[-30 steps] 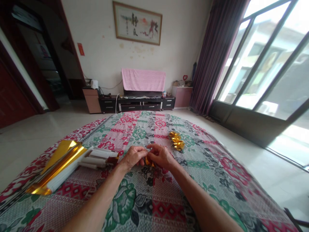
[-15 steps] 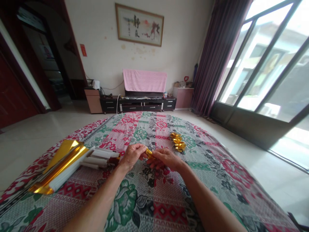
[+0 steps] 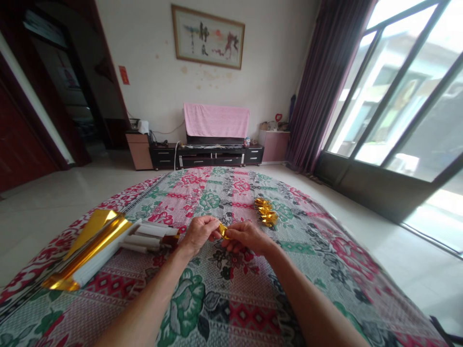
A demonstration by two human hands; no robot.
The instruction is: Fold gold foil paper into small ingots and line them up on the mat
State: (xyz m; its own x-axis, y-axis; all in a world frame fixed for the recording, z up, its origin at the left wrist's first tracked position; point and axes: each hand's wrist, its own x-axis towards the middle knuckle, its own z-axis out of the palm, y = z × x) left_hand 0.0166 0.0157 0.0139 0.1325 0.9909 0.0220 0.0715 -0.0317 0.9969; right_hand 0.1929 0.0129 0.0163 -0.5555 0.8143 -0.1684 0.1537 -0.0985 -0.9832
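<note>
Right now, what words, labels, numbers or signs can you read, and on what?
"静气", apparently: large black characters on the gold-framed rectangular wall picture; its smaller column is too small to read.
Red rectangular paper strip: any writing too small to read.
Small shiny gold foil piece: no text visible.
Nothing else readable.

gold foil piece (image 3: pixel 223 232) higher, right grip (image 3: pixel 245 238) slightly lower and flatter

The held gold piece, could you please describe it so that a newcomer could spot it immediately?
Start at the flowered tablecloth, then find the left hand and right hand over it. The gold piece is pinched between them; the gold cluster and gold roll both lie untouched.
</note>
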